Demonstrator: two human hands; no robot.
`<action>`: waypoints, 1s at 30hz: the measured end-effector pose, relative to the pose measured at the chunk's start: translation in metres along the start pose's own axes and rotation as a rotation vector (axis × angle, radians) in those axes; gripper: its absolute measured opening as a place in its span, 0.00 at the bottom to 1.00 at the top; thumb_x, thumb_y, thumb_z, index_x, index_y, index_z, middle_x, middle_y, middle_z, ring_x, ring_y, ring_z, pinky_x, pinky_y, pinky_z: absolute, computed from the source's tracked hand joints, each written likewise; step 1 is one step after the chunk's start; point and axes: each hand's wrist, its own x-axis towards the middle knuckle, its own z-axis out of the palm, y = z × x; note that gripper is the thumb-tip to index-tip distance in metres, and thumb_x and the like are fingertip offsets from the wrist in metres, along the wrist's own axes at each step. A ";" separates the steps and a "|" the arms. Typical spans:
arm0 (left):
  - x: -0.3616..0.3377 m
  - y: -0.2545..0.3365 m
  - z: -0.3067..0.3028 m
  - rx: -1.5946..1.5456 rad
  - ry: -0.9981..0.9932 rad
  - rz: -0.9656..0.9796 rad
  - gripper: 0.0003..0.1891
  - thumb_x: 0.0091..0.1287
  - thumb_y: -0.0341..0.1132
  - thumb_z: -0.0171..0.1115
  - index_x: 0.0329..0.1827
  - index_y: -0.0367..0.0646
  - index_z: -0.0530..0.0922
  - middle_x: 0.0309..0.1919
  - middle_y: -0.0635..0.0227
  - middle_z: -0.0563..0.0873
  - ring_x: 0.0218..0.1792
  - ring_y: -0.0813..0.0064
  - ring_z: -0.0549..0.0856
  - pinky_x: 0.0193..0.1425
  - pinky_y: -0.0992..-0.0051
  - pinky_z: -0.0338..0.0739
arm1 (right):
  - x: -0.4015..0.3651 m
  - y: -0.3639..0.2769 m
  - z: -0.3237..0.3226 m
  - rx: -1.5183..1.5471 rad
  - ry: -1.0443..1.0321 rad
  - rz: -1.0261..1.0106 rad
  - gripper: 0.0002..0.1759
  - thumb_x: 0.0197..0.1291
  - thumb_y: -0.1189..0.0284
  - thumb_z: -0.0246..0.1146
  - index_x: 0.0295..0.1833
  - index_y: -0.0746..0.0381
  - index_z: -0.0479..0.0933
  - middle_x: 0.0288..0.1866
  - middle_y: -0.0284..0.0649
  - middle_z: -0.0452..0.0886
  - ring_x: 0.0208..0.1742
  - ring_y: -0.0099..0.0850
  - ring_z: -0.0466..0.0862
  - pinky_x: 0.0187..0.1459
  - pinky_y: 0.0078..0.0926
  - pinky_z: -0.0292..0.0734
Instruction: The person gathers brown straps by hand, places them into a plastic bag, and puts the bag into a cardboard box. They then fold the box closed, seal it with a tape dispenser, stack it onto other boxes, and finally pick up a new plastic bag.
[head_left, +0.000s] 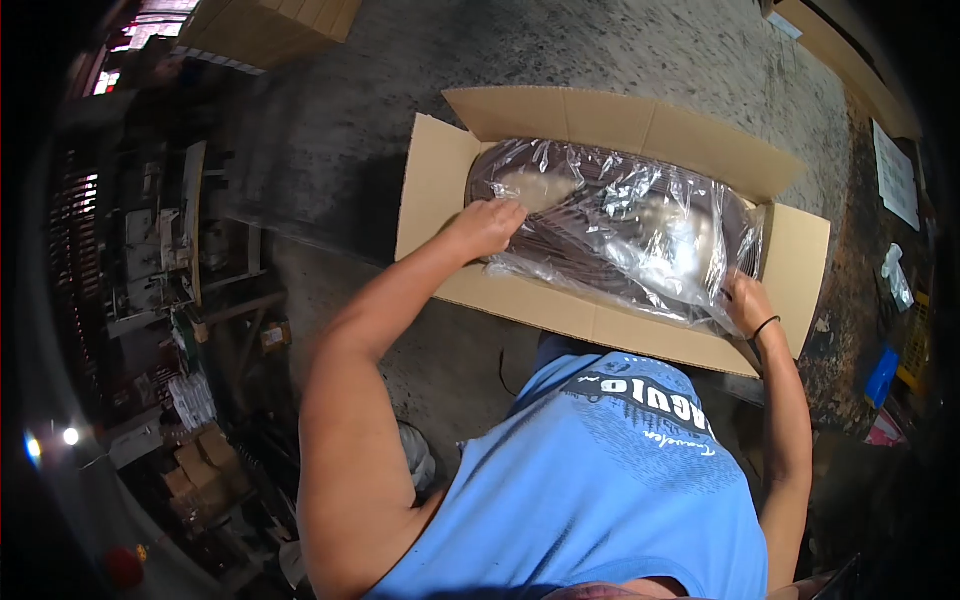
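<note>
**While both hands work at the bag, the box lies wide open**

Nearest the camera is a blue shirt [600, 470], and both bare arms reach forward from it over the near flap [600, 325] of the box [430, 200]. The left hand [490, 225] rests knuckles up on the near left end of the bag [640, 230]. Its fingers are curled under, and I cannot tell whether they clasp any film. The right hand [745, 300], a black band [765, 325] on its wrist, has its fingers closed on a fold of plastic at the bag's near right corner.

All four flaps are folded outward, so the opening is clear from above, though the bag nearly fills the box from wall to wall. Inside the clear, crumpled plastic is a dark brown part [540, 235]. Its long axis runs left to right across the person, parallel to the near flap. The far flap [620, 120] stands slightly raised.

The box sits on a worn grey tabletop [340, 130] with bare room to its left and beyond it. The tabletop's left edge drops to dark clutter [150, 250]. More cardboard [280, 25] lies at the far left corner, and a white sheet [895, 175] at the right.
</note>
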 end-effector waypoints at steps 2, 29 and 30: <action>-0.001 0.009 -0.001 0.084 -0.108 -0.139 0.20 0.48 0.25 0.61 0.47 0.36 0.72 0.38 0.58 0.77 0.38 0.58 0.81 0.37 0.62 0.79 | -0.001 -0.004 -0.002 -0.013 -0.064 0.040 0.11 0.46 0.76 0.64 0.37 0.68 0.77 0.44 0.52 0.77 0.45 0.50 0.78 0.46 0.42 0.75; 0.174 0.178 0.012 -0.131 -0.143 0.142 0.33 0.49 0.47 0.69 0.58 0.43 0.71 0.68 0.48 0.60 0.70 0.48 0.56 0.68 0.45 0.52 | -0.071 -0.012 -0.063 0.629 0.283 0.442 0.18 0.63 0.61 0.55 0.43 0.67 0.78 0.35 0.45 0.81 0.40 0.37 0.81 0.46 0.31 0.74; 0.190 0.184 0.028 -0.131 -0.149 0.146 0.33 0.49 0.47 0.69 0.58 0.43 0.71 0.68 0.48 0.60 0.70 0.48 0.56 0.68 0.45 0.52 | -0.079 -0.011 -0.067 0.495 0.369 0.483 0.18 0.61 0.62 0.57 0.42 0.67 0.78 0.34 0.44 0.82 0.41 0.36 0.82 0.46 0.31 0.73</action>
